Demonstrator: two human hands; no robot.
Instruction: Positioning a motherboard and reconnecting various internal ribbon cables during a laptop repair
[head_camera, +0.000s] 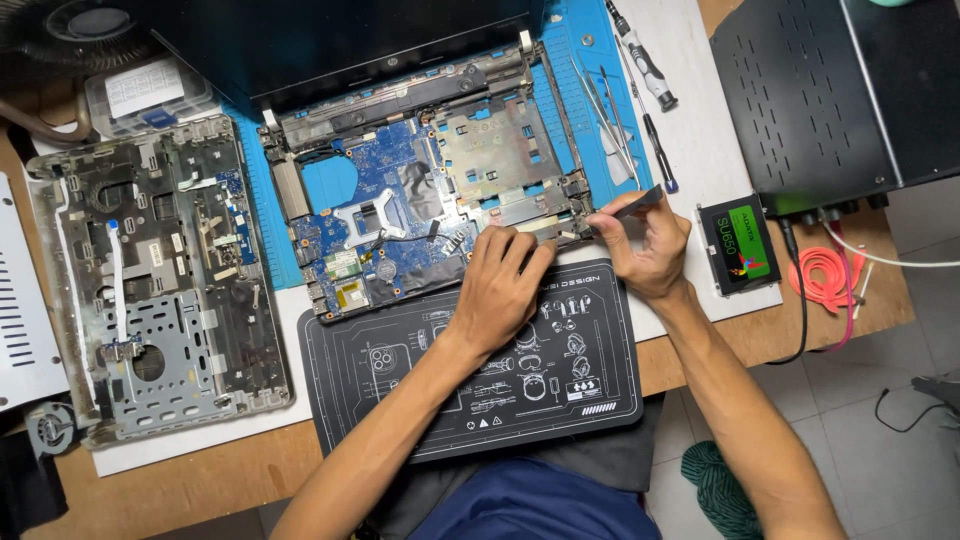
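**Prying at the front edge of an opened laptop**

Working left to right: at my far left lies the removed laptop palmrest shell (160, 280), upside down on the surface (200, 455), with a small clear parts box (145, 92) just above it. In the middle sits the opened laptop base (420, 180) on a blue mat (565, 60), its blue motherboard (375, 215) bare. A black printed mat (400, 380) lies just in front of it.

My left hand (500, 285) presses flat, fingers spread and holding nothing, on the base's front edge. My right hand (648, 250) pinches a dark, flat pry tool (635, 207), its tip meeting the base's front right corner. I judge the base fairly light but stiff, with brittle plastic clips and fragile board parts, so it is best steadied by its frame edge, never the board.

Farther right lie tweezers (600, 110), two screwdrivers (640, 55), a small black-and-green drive (740, 245), and a black metal case (810, 90).
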